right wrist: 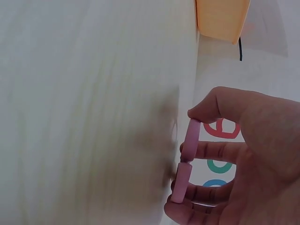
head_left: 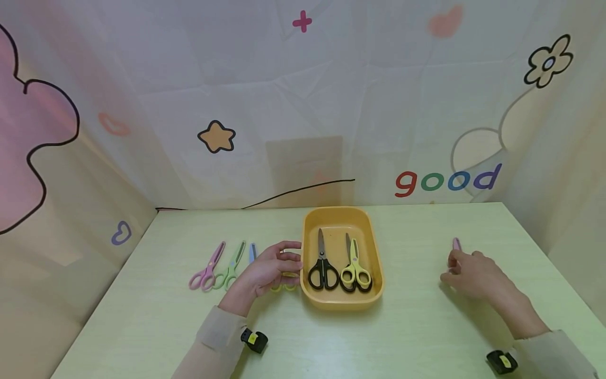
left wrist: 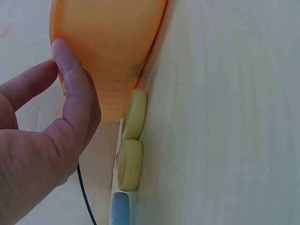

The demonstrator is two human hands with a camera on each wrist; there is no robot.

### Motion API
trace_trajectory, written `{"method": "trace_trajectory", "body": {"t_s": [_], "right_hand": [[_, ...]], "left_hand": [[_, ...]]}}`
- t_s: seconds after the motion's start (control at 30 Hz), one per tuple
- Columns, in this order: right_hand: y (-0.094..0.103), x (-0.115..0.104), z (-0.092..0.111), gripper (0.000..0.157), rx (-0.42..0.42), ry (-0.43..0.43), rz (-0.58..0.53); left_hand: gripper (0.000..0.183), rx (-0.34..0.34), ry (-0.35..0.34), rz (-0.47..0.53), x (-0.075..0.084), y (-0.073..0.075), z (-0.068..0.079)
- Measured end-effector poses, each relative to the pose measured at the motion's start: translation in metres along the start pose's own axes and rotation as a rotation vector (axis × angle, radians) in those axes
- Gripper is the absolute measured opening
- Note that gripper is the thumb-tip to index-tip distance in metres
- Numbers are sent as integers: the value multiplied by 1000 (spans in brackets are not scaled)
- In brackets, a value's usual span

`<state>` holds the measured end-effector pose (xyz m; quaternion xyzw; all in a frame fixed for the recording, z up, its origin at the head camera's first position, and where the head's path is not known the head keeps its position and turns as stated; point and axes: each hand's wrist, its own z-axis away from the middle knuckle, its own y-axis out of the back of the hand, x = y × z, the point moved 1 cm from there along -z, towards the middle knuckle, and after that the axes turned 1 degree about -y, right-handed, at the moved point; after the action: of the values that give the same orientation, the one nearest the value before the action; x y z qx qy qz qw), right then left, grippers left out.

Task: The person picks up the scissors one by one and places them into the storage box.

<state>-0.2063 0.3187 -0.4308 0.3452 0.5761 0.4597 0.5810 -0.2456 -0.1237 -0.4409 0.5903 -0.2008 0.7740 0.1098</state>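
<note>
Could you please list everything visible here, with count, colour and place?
Table: 1, pale green, foreground
Backdrop: 1, whitish, printed, behind table
Tray: 1, orange, table's middle
Black-handled scissors: 2, black, in tray
Yellow scissors: 2, yellow, one in tray, one left of it
Pink scissors: 2, pink, table's left and right
Green scissors: 1, green, left of tray
Blue scissors: 1, blue, right of green
Wrist cameras: 2, black, at wrists
Sleeves: 2, beige, forearms
Left hand: 1, bare, touching tray
Right hand: 1, bare, holding pink scissors

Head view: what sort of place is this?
Probably a staged tabletop booth: a printed cloth backdrop hangs behind and along both sides of a pale table, where a yellow tray holds scissors.
</note>
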Motion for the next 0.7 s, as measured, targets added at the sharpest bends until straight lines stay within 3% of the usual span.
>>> {"method": "trace_trajectory", "body": {"t_s": [0.7], "right_hand": [[7,-33,3,28,106,66,-2]], "left_hand": [[60,4,-6,-18,2,-1,0]]}}
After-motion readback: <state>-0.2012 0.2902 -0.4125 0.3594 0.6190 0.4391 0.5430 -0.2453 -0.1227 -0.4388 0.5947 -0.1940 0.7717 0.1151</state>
